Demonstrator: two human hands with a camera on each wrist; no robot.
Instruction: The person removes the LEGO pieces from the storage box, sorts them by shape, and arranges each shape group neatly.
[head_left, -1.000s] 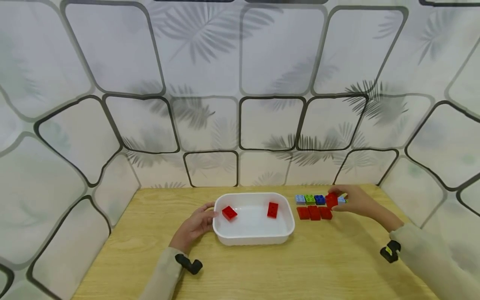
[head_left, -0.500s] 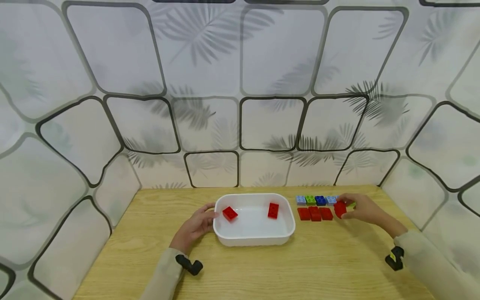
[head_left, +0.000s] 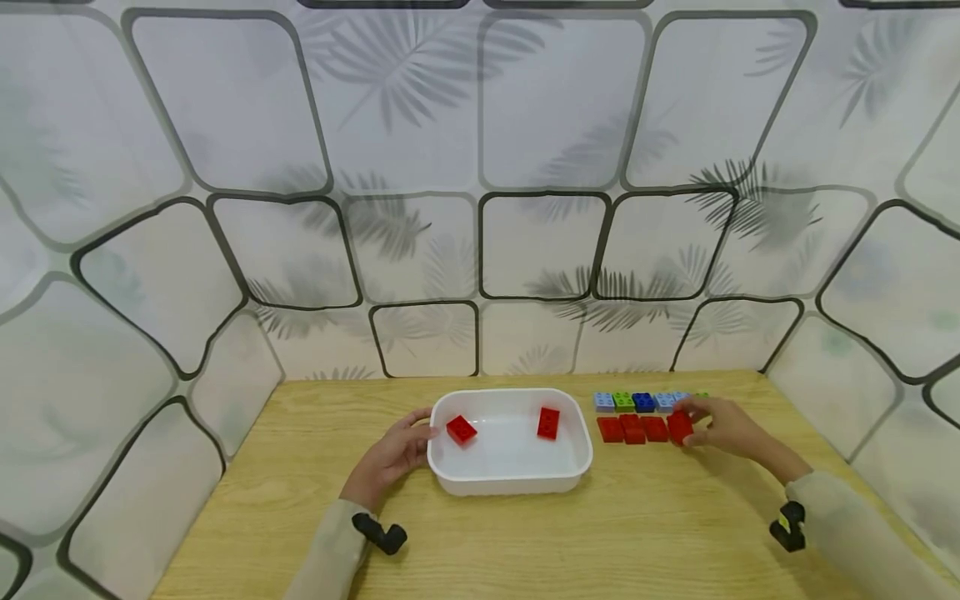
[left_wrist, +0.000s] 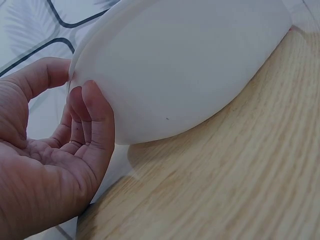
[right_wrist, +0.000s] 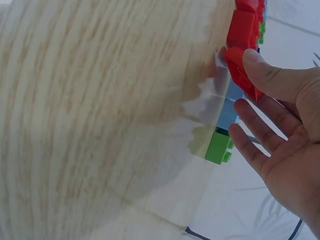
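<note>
A white plastic tray stands on the table, two red building bricks inside it: one tilted at the left, one at the right. My left hand pinches the tray's left end, thumb at the rim and fingers against the outer wall. Between thumb and fingers, my right hand holds a red brick at the right end of a front row of red bricks. In the right wrist view this brick looks tilted beside its neighbour. Whether it touches the table is hidden.
Behind the red row runs a back row of light blue, green and dark blue bricks, partly hidden by my right hand. A green brick ends that row. Patterned fabric walls close off the wooden table behind and at both sides.
My right hand has brought the red brick from over the back row rightward and toward me, down to the end of the red row. The left hand and tray stay put.
</note>
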